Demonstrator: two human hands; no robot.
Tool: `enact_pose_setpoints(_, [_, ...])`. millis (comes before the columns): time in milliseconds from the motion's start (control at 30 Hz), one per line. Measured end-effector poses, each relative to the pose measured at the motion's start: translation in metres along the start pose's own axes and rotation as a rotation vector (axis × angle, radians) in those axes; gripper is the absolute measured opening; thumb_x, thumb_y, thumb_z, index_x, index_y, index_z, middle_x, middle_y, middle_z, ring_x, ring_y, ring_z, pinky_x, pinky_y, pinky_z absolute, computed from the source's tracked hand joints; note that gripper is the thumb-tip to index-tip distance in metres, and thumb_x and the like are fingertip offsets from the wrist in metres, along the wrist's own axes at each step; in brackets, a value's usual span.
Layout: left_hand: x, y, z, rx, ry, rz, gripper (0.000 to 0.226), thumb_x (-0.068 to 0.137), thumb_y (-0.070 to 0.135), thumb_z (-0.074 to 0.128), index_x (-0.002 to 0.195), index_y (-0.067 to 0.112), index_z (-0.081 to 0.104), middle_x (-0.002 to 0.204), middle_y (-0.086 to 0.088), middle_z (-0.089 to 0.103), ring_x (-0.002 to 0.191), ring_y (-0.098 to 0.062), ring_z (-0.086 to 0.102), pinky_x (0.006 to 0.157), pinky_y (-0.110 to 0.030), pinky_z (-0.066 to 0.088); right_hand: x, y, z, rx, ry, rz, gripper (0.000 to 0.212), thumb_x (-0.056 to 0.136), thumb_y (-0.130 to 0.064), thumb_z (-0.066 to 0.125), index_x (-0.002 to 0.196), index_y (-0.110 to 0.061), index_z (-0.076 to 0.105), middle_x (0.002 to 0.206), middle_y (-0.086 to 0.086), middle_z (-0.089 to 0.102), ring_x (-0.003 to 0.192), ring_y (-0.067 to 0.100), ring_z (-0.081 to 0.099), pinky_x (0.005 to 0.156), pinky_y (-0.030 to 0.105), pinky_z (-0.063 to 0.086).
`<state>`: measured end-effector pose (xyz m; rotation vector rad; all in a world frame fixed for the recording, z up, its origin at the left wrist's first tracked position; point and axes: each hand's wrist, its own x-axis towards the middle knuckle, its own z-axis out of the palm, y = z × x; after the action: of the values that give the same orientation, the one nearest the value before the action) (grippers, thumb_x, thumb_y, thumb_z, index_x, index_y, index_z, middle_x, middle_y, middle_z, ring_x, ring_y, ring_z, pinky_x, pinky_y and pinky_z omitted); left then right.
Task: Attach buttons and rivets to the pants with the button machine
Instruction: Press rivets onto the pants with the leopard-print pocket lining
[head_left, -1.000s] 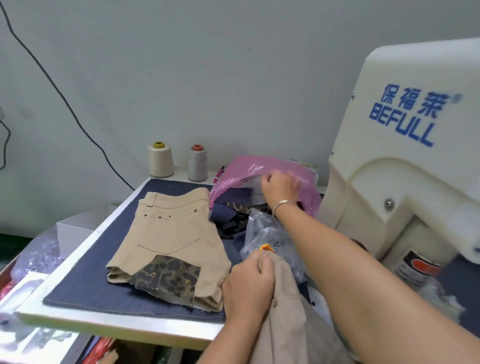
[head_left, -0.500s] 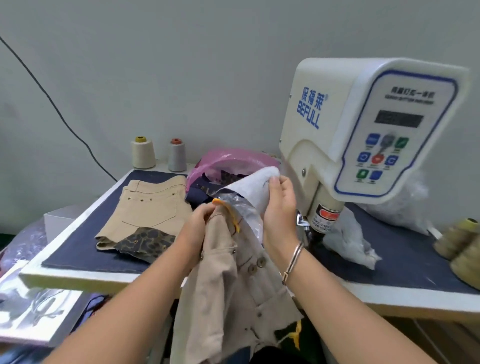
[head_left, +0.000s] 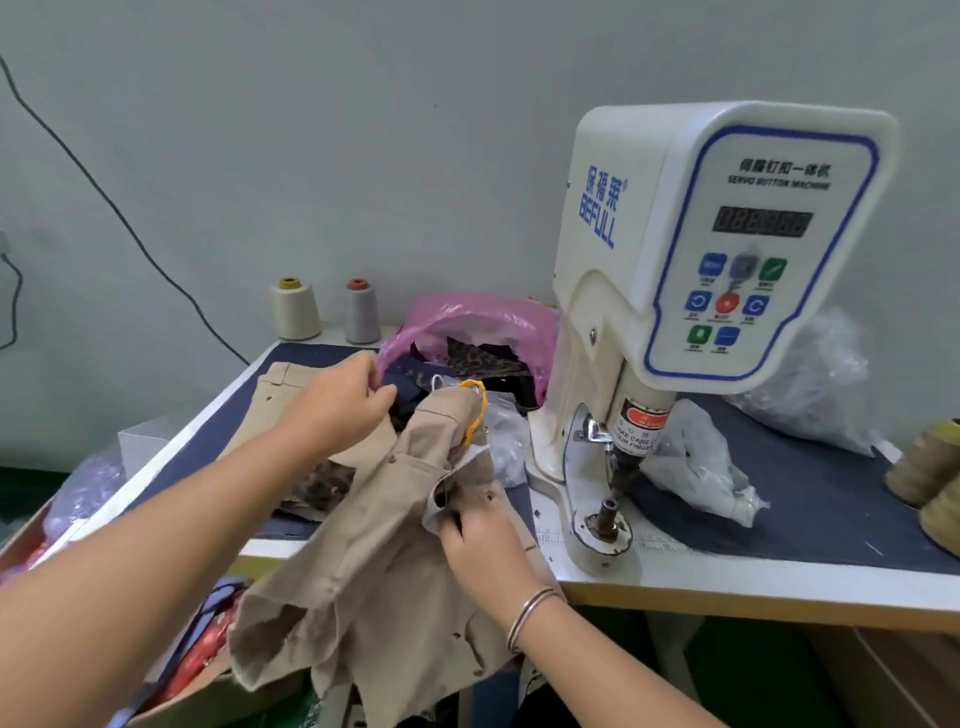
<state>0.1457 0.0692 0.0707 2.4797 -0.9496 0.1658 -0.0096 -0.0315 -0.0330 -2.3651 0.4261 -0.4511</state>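
Grey wall (head_left: 363, 130) behind, black cable (head_left: 104, 192) trailing down it. White table (head_left: 727, 582) under navy cloth (head_left: 831, 499); machine (head_left: 701, 249) at right, two spools (head_left: 327, 312) and pink bag (head_left: 478, 317) at back. Tan pants (head_left: 384, 561) draped off front edge, pinched at waistband by right hand (head_left: 488, 545). Left hand (head_left: 343, 400) above, fingers curled, pinching upper fabric edge. More pants (head_left: 275, 395) flat on cloth.

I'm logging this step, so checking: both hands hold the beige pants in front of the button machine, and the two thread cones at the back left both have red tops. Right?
Not quite. The head view shows only one thread cone with a red top; the other cone has a yellow top. The rest holds: the left hand and right hand hold the beige pants in front of the button machine.
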Motion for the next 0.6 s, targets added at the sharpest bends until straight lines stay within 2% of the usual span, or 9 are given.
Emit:
enact_pose_setpoints(67, [-0.019, -0.007, -0.020, 0.034, -0.163, -0.060, 0.056, 0.094, 0.058, 0.039, 0.061, 0.014, 0.046, 0.057, -0.001, 0.057, 0.061, -0.023, 0.056, 0.055, -0.030, 0.037, 0.003, -0.004, 0.002, 0.016, 0.011, 0.029, 0.015, 0.093, -0.015, 0.045, 0.098, -0.004, 0.055, 0.098, 0.017, 0.060, 0.093, 0.036, 0.050, 0.076, 0.038, 0.038])
enact_pose_setpoints(133, [-0.040, -0.010, -0.041, -0.031, -0.544, -0.202, 0.076, 0.084, 0.077, 0.031, 0.050, 0.013, 0.054, 0.049, 0.000, 0.062, 0.049, -0.018, 0.061, 0.052, -0.024, 0.042, 0.007, -0.008, 0.001, 0.020, 0.011, 0.069, 0.013, 0.091, -0.016, 0.046, 0.096, -0.006, 0.054, 0.097, 0.020, 0.061, 0.091, 0.037, 0.051, 0.069, 0.036, 0.035])
enact_pose_setpoints(167, [-0.051, -0.012, -0.048, -0.067, -0.797, -0.299, 0.082, 0.078, 0.083, 0.028, 0.054, 0.013, 0.063, 0.056, -0.002, 0.068, 0.054, -0.016, 0.067, 0.053, -0.022, 0.046, 0.009, -0.010, 0.000, 0.025, 0.006, 0.085, 0.013, 0.091, -0.016, 0.048, 0.095, -0.006, 0.054, 0.096, 0.021, 0.062, 0.091, 0.037, 0.052, 0.067, 0.033, 0.033])
enact_pose_setpoints(233, [-0.075, -0.021, -0.050, -0.076, -1.241, -0.409, 0.088, 0.074, 0.089, 0.029, 0.085, 0.014, 0.075, 0.080, -0.005, 0.075, 0.076, -0.018, 0.073, 0.063, -0.022, 0.055, 0.013, -0.012, -0.001, 0.025, 0.006, 0.093, 0.013, 0.090, -0.017, 0.049, 0.091, -0.005, 0.054, 0.095, 0.022, 0.063, 0.090, 0.037, 0.052, 0.066, 0.030, 0.028])
enact_pose_setpoints(300, [-0.099, -0.032, -0.035, 0.014, -1.361, -0.416, 0.084, 0.076, 0.085, 0.037, 0.116, 0.015, 0.063, 0.097, -0.003, 0.074, 0.090, -0.017, 0.072, 0.075, -0.025, 0.058, 0.015, -0.012, -0.002, 0.032, 0.009, 0.110, 0.015, 0.092, -0.017, 0.047, 0.079, -0.010, 0.047, 0.087, 0.018, 0.062, 0.087, 0.035, 0.051, 0.066, 0.029, 0.023])
enact_pose_setpoints(333, [-0.108, -0.038, -0.024, 0.043, -1.272, -0.407, 0.076, 0.078, 0.081, 0.041, 0.117, 0.018, 0.059, 0.102, -0.001, 0.072, 0.091, -0.016, 0.072, 0.077, -0.026, 0.059, 0.015, -0.012, -0.002, 0.044, 0.000, 0.125, 0.020, 0.092, -0.018, 0.045, 0.073, -0.012, 0.041, 0.078, 0.011, 0.058, 0.082, 0.032, 0.049, 0.064, 0.029, 0.023])
enact_pose_setpoints(400, [-0.117, -0.045, -0.005, -0.065, -0.866, -0.344, 0.058, 0.075, 0.076, 0.051, 0.105, 0.028, 0.062, 0.099, 0.005, 0.070, 0.087, -0.011, 0.070, 0.075, -0.025, 0.059, 0.014, -0.010, -0.005, 0.087, -0.010, 0.155, 0.030, 0.092, -0.020, 0.046, 0.065, -0.018, 0.035, 0.065, 0.000, 0.046, 0.073, 0.025, 0.043, 0.060, 0.031, 0.024])
enact_pose_setpoints(500, [-0.109, -0.049, 0.006, -0.517, -0.279, -0.434, 0.033, 0.069, 0.065, 0.066, 0.094, 0.043, 0.066, 0.087, 0.013, 0.071, 0.079, -0.008, 0.066, 0.065, -0.022, 0.053, 0.012, -0.008, -0.016, 0.280, 0.070, 0.206, 0.033, 0.089, -0.016, 0.049, 0.060, -0.016, 0.033, 0.059, -0.003, 0.038, 0.060, 0.013, 0.035, 0.052, 0.024, 0.026])
enact_pose_setpoints(600, [-0.086, -0.047, 0.011, -0.892, -0.068, -0.588, 0.031, 0.089, 0.047, 0.062, 0.116, 0.032, 0.064, 0.116, -0.001, 0.067, 0.101, -0.021, 0.064, 0.082, -0.038, 0.055, 0.008, -0.004, -0.030, 0.428, 0.202, 0.207, 0.035, 0.088, -0.011, 0.049, 0.060, -0.018, 0.031, 0.056, -0.007, 0.030, 0.056, 0.010, 0.027, 0.050, 0.023, 0.022])
